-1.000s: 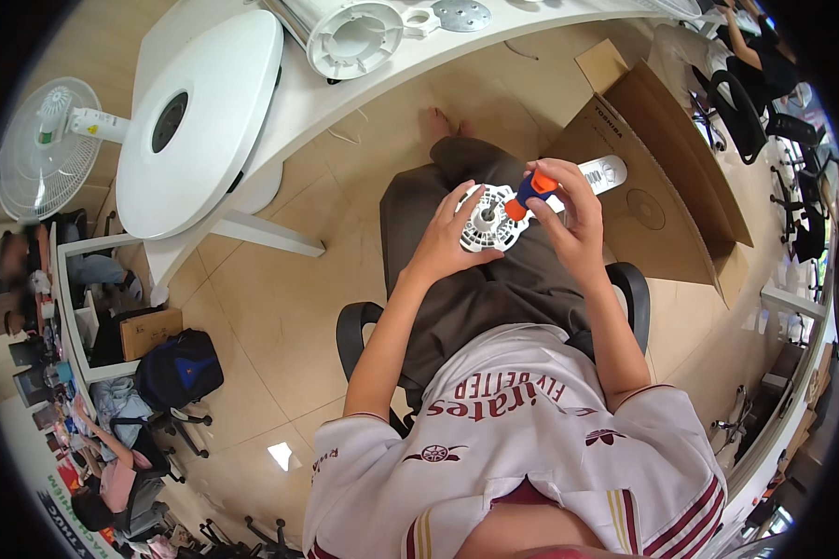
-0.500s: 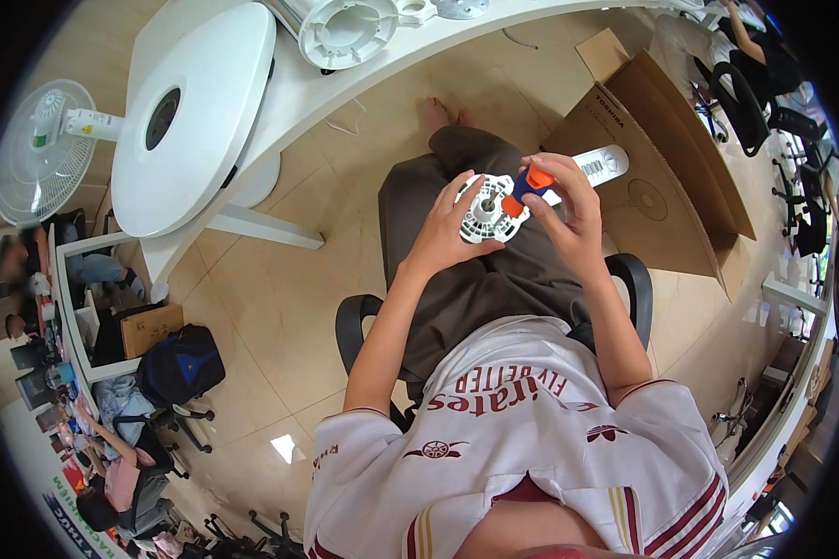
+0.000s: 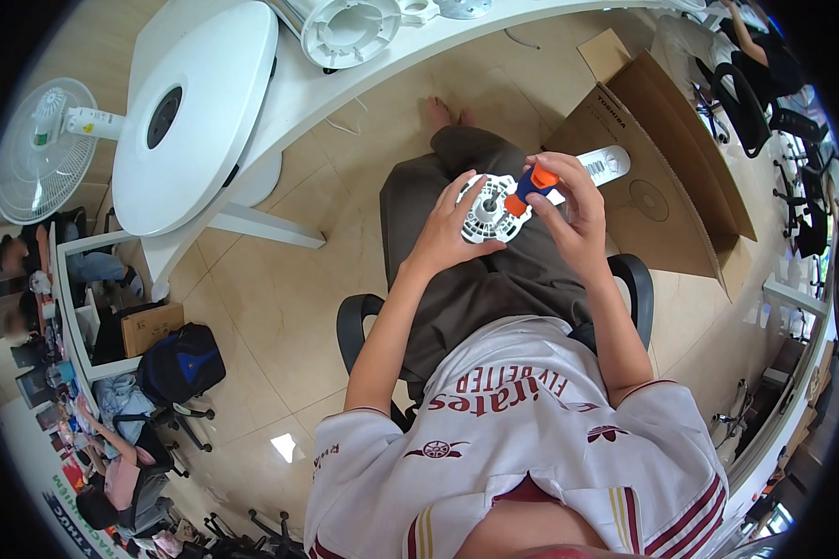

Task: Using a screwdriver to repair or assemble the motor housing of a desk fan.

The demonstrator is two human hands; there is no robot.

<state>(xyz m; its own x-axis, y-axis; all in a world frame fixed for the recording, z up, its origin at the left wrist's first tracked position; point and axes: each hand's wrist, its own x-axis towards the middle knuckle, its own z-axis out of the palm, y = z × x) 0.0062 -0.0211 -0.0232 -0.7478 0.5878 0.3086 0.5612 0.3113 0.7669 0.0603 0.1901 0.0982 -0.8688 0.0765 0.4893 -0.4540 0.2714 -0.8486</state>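
Note:
Over my lap, my left hand (image 3: 443,231) grips a round white slotted fan motor housing (image 3: 499,226) by its left edge. A metal shaft stands up from its middle. My right hand (image 3: 580,212) is closed around the blue and orange handle of a screwdriver (image 3: 531,184). Its lower orange end is at the housing's right side; the tip is hidden. Behind my right hand, a long white rounded panel with a row of markings (image 3: 608,165) sticks out to the right.
A large open cardboard box (image 3: 657,186) stands right of my legs. On the white table (image 3: 322,98) at upper left are a round white base (image 3: 196,112) and a white ring-shaped part (image 3: 350,33). A standing fan (image 3: 47,149) is far left. A blue-black backpack (image 3: 182,365) sits lower left.
The screwdriver handle and my right fingers have shifted very slightly to the right. My left hand keeps its hold on the housing, almost unmoved.

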